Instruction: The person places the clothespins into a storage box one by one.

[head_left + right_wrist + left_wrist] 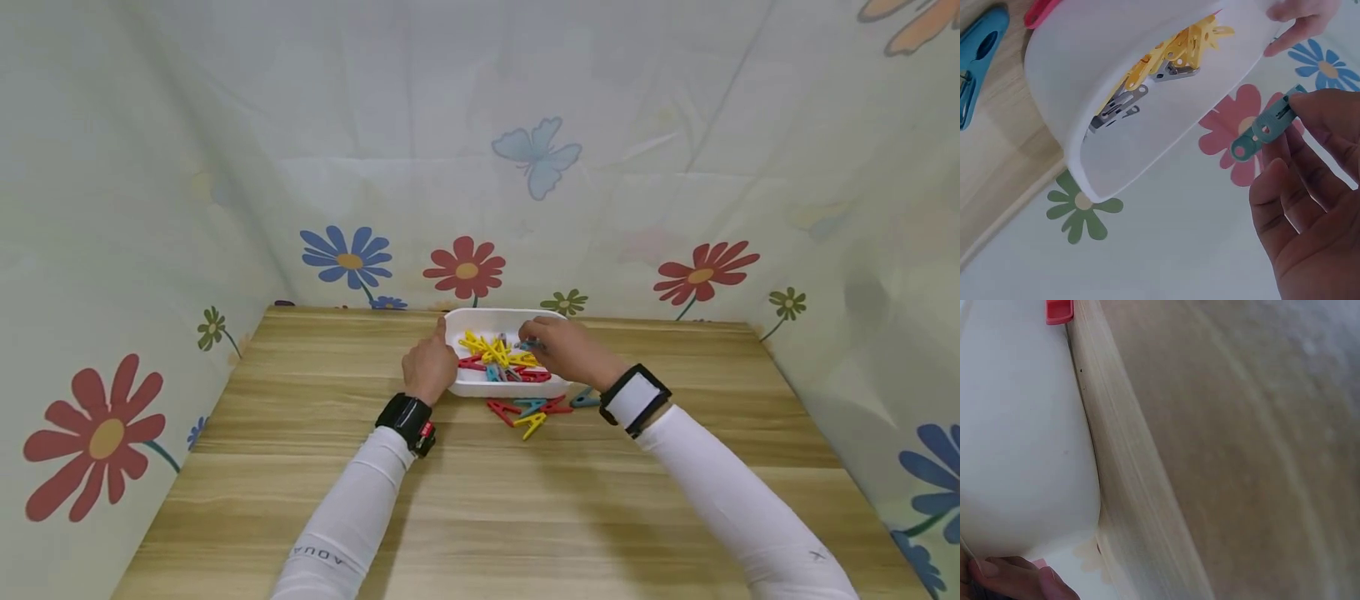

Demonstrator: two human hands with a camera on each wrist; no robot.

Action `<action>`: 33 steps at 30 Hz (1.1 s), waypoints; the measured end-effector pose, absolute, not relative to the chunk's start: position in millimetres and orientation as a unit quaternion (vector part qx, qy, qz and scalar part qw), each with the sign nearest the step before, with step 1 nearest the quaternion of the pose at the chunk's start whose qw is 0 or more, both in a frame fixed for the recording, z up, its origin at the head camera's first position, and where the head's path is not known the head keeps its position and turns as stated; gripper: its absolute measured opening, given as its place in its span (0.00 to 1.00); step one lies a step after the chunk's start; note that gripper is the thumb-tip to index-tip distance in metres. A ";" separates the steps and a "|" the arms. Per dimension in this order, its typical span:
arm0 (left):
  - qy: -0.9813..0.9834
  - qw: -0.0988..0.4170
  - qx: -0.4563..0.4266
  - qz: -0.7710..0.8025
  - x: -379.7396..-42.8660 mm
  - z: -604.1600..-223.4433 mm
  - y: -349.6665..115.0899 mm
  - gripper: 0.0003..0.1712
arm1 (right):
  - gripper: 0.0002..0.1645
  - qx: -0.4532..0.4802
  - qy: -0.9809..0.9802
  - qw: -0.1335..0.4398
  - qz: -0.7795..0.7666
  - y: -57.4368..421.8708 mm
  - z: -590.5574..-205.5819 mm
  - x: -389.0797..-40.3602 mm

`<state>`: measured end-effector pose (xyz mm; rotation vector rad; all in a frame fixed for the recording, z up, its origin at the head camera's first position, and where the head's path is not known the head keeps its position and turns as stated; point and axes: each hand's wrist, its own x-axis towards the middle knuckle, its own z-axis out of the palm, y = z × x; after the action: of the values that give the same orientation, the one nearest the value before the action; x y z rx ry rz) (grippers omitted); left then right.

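Observation:
A white plastic tray (468,389) with rounded corners holds yellow, red, blue and grey clothespins (495,350). At its left end my left hand (431,367) grips the rim; the left wrist view catches only a few fingertips (1013,578) by the tray wall (1029,437). Over the tray's right side, my right hand (573,350) pinches a teal clothespin (1265,130) between thumb and fingers, clear of the tray in the right wrist view. Close in front of the tray lie several loose clothespins, among them a yellow one (531,425) and a red one (501,411).
The wood-grain table (487,508) extends toward me and to both sides. A pale curtain (420,108) printed with flowers and a butterfly hangs right behind the tray and along both sides. A blue clothespin (584,398) lies beneath my right wrist.

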<state>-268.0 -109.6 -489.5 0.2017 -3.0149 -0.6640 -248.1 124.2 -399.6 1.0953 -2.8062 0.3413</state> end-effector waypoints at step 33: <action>-0.973 0.041 0.060 -0.217 -268.0 -488.6 -109.9 0.35 | 0.51 0.273 -0.956 0.017 0.103 111.3 -428.2 -269.4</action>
<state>-268.0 -109.9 -488.6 0.1829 -2.9804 -0.6657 -269.4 111.3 -428.2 0.8492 -2.9725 0.3207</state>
